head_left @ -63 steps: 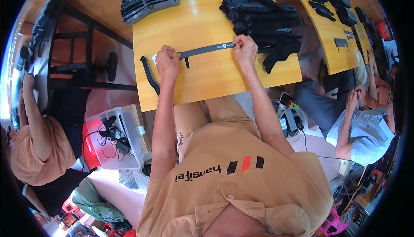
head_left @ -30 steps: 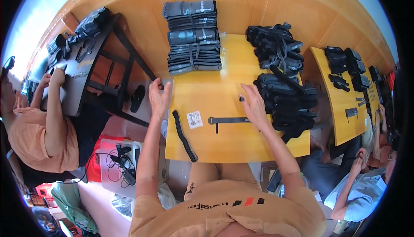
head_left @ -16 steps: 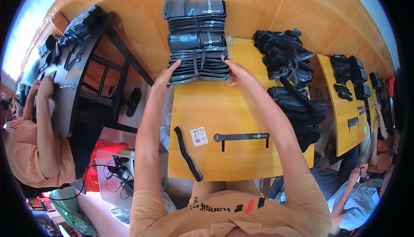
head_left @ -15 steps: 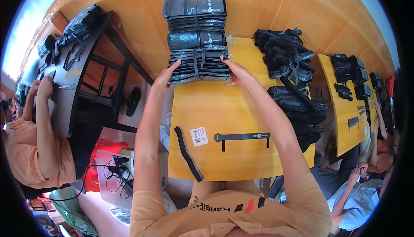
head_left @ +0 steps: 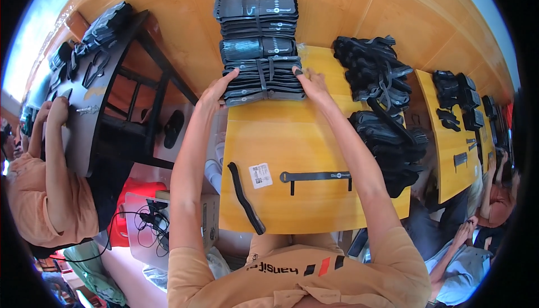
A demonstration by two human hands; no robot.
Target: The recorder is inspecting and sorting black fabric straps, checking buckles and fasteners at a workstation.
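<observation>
Both my arms reach across a yellow wooden table to a strapped bundle of flat dark grey pieces at its far edge. My left hand grips the bundle's left end and my right hand grips its right end. More tied bundles are stacked behind it. Near me on the table lie a flat black strap with a crossbar end, a small white label and a curved black strip.
Heaps of black straps fill the table's right side. Another yellow table with black parts stands further right, with people seated by it. On my left a person works at a dark round table. A box and cables sit below.
My hands left the strap near me and reached forward to the bundle at the far edge. My head tilted up, so the stacks now show fully.
</observation>
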